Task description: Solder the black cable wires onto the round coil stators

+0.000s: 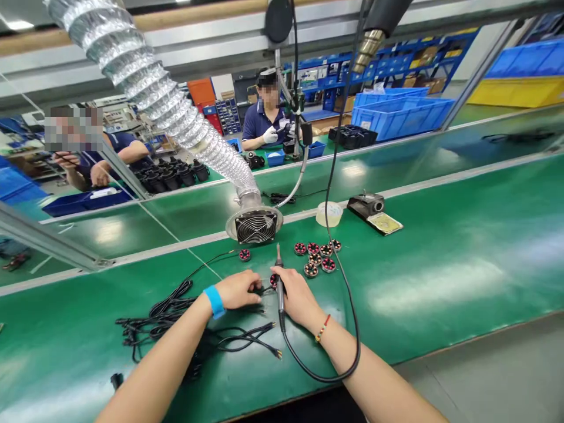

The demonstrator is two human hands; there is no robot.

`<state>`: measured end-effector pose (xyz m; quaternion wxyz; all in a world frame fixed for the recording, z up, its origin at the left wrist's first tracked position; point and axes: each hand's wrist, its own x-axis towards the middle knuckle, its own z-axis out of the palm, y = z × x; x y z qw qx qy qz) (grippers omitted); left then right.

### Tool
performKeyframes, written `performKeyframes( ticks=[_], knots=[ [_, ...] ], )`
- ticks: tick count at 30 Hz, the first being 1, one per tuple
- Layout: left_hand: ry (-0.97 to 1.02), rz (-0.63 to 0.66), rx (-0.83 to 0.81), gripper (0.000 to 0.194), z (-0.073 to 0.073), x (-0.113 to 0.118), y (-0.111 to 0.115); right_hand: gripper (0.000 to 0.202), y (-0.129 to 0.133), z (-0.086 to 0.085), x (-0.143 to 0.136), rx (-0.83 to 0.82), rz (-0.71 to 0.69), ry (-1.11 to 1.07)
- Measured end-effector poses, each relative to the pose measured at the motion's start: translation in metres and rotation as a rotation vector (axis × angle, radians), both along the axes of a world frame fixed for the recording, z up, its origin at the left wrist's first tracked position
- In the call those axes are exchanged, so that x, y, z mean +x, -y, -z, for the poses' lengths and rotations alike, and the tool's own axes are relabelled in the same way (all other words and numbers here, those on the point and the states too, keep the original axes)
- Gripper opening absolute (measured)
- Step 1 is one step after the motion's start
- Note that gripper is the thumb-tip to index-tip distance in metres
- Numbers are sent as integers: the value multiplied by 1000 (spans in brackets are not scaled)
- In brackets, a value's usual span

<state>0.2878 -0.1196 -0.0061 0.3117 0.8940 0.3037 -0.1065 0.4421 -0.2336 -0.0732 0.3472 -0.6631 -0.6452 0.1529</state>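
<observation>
My right hand (296, 296) grips a soldering iron (280, 288) by its dark handle, the tip pointing away from me and upward. Partly behind the iron is a small round motor stator (274, 281) with red windings, near my right fingertips. My left hand (238, 289), with a blue band at the wrist, has its fingers curled in a pinch. A short piece of black cable (265, 289) runs from those fingers toward the stator. Beyond the hands, another stator (244, 255) has a black cable attached. Several more stators (314, 258) lie grouped to the right.
A bundle of black cables (176, 311) lies at left. Behind stand a fume fan (257, 227) on a foil duct (194, 129), a tape roll (329, 214) and an iron stand with sponge (370, 207). The iron's cord (348, 282) hangs at right. Two co-workers sit across.
</observation>
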Motion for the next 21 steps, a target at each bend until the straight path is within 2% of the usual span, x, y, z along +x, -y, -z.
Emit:
performKeyframes(
  ticks=[5, 8, 11, 13, 16, 19, 21],
  knots=[
    [-40, 25, -144, 10, 12, -3, -8, 47, 1, 0, 3, 34, 46, -20],
    [-28, 16, -215, 18, 16, -8, -11, 49, 2, 1, 4, 77, 71, -38],
    [77, -63, -219, 28, 19, -10, -11, 49, 6, -5, 6, 147, 87, -54],
    [161, -130, -185, 31, 21, -9, -10, 44, 12, -17, 12, 246, 123, -89],
    [214, -171, -70, 29, 25, -6, -9, 32, 20, -46, 37, 462, 209, -152],
    [226, -166, 26, 30, 29, -3, -10, 25, 21, -72, 82, 679, 356, -161],
    [227, -152, 42, 32, 31, -2, -10, 20, 15, -80, 117, 777, 514, -168]
  ],
)
